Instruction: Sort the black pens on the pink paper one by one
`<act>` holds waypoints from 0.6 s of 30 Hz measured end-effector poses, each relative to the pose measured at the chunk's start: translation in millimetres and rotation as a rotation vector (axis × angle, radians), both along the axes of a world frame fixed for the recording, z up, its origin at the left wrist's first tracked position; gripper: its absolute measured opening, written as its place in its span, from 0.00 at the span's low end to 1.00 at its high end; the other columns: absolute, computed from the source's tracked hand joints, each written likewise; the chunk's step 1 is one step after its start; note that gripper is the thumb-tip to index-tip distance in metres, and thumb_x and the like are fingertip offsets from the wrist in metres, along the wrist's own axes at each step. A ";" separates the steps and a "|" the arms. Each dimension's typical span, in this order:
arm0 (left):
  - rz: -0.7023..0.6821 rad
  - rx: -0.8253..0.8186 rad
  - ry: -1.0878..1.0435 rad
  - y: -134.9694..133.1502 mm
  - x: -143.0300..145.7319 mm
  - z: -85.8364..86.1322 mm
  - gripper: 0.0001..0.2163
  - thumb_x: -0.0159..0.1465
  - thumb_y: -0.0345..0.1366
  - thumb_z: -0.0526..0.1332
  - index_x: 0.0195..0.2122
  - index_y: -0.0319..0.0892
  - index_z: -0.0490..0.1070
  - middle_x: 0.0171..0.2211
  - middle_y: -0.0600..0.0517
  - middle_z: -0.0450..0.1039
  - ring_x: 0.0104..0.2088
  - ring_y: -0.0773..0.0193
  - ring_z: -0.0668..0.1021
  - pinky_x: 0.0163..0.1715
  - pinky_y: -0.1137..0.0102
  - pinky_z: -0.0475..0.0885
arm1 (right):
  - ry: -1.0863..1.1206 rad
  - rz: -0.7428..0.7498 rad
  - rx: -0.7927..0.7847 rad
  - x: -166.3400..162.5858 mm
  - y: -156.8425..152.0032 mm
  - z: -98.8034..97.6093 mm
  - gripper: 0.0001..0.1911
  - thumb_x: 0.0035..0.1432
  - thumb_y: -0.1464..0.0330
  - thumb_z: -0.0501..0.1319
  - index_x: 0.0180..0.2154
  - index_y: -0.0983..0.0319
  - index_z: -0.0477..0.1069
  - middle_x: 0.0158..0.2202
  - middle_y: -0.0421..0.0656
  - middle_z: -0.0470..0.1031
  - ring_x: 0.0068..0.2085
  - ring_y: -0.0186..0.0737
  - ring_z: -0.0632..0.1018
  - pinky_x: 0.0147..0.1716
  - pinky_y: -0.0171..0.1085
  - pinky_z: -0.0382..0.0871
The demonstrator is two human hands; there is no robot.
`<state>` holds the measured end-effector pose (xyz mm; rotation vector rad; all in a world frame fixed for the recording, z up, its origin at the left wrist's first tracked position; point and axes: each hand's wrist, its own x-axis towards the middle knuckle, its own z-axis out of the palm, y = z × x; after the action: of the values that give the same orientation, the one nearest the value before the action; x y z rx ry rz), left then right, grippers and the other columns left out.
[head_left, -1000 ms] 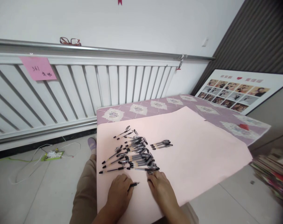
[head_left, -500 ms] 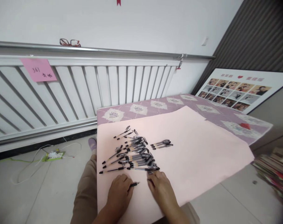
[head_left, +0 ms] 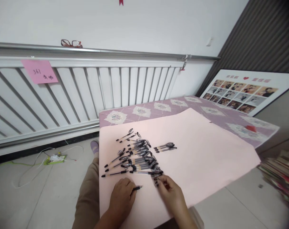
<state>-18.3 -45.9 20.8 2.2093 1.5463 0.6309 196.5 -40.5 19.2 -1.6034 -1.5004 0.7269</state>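
Note:
A heap of black pens (head_left: 137, 156) lies on a pink paper sheet (head_left: 201, 159) spread over the table. Three more pens (head_left: 165, 147) lie side by side just right of the heap. My left hand (head_left: 122, 198) rests on the sheet near its front edge, fingers curled round a black pen (head_left: 137, 188) whose tip sticks out to the right. My right hand (head_left: 169, 190) is beside it, fingertips pinched on a small black pen cap (head_left: 156, 182) at the near end of the heap.
A purple patterned tablecloth (head_left: 158, 108) shows beyond the sheet. A white radiator (head_left: 87, 86) with a pink note (head_left: 39, 71) runs behind. A power strip with cables (head_left: 54, 157) lies on the floor at left. A photo board (head_left: 242, 92) leans at right, above stacked books (head_left: 280, 178).
My right hand has turned and drawn its fingers together on a small black cap at the heap's near end. The left hand and its pen have stayed put.

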 end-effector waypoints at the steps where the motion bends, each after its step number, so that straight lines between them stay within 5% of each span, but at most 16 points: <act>1: -0.004 0.005 -0.004 -0.2 -0.2 0.0 0.06 0.59 0.29 0.55 0.33 0.45 0.70 0.33 0.52 0.68 0.37 0.59 0.69 0.39 0.64 0.64 | 0.058 -0.016 -0.020 1.1 -1.0 -0.8 0.07 0.55 0.64 0.56 0.29 0.59 0.67 0.23 0.37 0.68 0.25 0.35 0.69 0.25 0.32 0.62; 11: -0.096 0.154 -0.055 -2.8 -2.7 -3.7 0.08 0.60 0.29 0.54 0.37 0.44 0.70 0.33 0.50 0.68 0.36 0.59 0.70 0.37 0.63 0.67 | 0.277 0.098 -0.123 -25.2 -11.2 8.9 0.09 0.50 0.65 0.58 0.21 0.60 0.61 0.19 0.32 0.57 0.23 0.31 0.61 0.23 0.30 0.55; 18: -0.104 0.237 -0.079 -5.6 -2.7 -1.9 0.06 0.61 0.30 0.54 0.35 0.44 0.70 0.33 0.50 0.69 0.35 0.59 0.71 0.37 0.62 0.67 | 0.314 0.162 -0.186 -32.0 -11.5 11.8 0.08 0.48 0.66 0.57 0.21 0.59 0.60 0.19 0.33 0.58 0.23 0.32 0.61 0.23 0.32 0.56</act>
<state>-21.0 -51.4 18.9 2.3854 1.3685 0.8979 164.4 -52.0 31.0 -1.4288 -1.3723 1.1814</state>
